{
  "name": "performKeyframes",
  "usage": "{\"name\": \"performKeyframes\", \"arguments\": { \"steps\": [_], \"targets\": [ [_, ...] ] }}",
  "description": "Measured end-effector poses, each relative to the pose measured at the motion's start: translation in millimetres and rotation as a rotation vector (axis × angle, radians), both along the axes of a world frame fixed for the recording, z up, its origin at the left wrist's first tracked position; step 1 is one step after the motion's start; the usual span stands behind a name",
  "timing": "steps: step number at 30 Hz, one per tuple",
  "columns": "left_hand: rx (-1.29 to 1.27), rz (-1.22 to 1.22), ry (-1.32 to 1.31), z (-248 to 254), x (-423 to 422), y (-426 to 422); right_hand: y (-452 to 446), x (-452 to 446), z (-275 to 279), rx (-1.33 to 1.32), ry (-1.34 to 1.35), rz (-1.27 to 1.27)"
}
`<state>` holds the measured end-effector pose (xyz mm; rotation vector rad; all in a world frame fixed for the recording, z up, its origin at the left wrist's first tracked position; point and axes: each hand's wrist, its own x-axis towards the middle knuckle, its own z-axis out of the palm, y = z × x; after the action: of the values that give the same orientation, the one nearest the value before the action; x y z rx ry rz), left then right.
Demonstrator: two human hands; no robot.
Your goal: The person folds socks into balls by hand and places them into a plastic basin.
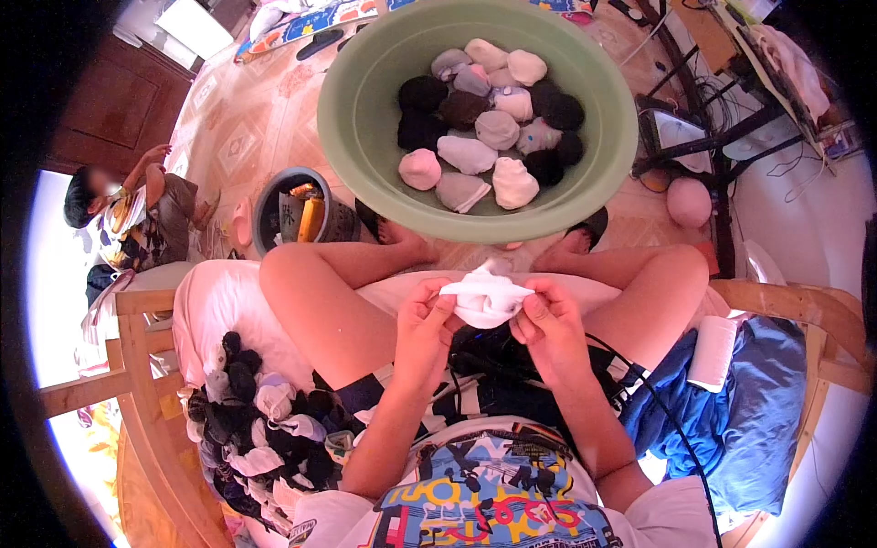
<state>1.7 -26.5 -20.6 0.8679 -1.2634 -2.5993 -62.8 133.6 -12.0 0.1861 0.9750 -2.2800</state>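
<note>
A white sock point(484, 300), partly bundled, is stretched between my two hands above my lap. My left hand point(427, 310) pinches its left edge, and my right hand point(550, 315) grips the opposite edge. Beyond my knees stands a large green basin point(365, 137), holding several rolled-up socks point(496, 130) in white, grey, pink, black and brown. Beside my left thigh lies a heap of loose socks point(260, 425), mostly black, white and grey.
A grey bin point(265, 215) with wrappers stands left of the basin. Another person point(151, 215) sits at the far left. Wooden rails point(137, 411) flank my seat. A white roll point(713, 352) lies on blue cloth point(758, 411) at right. A black cable point(671, 411) runs past my right arm.
</note>
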Motion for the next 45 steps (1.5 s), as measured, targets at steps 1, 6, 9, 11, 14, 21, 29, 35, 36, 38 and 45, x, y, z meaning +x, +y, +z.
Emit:
{"name": "performKeyframes", "arguments": {
  "steps": [1, 6, 9, 11, 14, 21, 29, 35, 36, 38, 45],
  "targets": [
    [0.215, 0.047, 0.095, 3.2, -1.3, 1.4, -0.2, -0.2, 0.1, -0.001, 0.0, -0.001],
    [0.533, -0.005, 0.056, 16.2, -2.2, 1.8, 3.1, -1.3, 2.8, -0.375, -0.273, 0.124],
    [0.553, -0.082, 0.099, 28.9, 0.2, -0.6, 8.3, -1.7, 8.2, -0.201, -0.178, 0.231],
    [0.536, -0.139, 0.171, 28.4, 0.7, -1.6, 4.2, -2.7, 17.7, -0.079, -0.02, 0.207],
    [-0.029, -0.195, 0.215, 20.6, 0.3, 1.6, -4.5, -0.5, 19.1, 0.109, 0.305, 0.149],
    [-0.919, -0.067, 0.117, 13.7, -0.9, 14.0, -2.5, 2.6, 14.4, 0.509, 0.695, 0.232],
    [-1.186, -0.058, -0.073, 17.2, 2.4, 22.6, -6.6, 3.3, 10.5, 0.636, 0.85, 0.152],
    [-1.385, 0.044, 0.137, 22.7, 3.4, 20.8, -14.2, 3.1, 18.4, 0.978, 1.105, -0.147],
    [-1.359, 0.048, 0.133, 24.3, 2.4, 21.5, -14.0, 4.5, 18.0, 1.016, 1.143, -0.178],
    [-1.331, 0.05, 0.129, 22.9, 3.6, 23.2, -13.3, 3.1, 16.1, 0.967, 1.134, -0.164],
    [-0.132, 0.07, 0.045, 10.6, 3.8, 16.0, -2.4, -3.1, 13.9, 0.34, 0.14, 0.034]
  ]
}}
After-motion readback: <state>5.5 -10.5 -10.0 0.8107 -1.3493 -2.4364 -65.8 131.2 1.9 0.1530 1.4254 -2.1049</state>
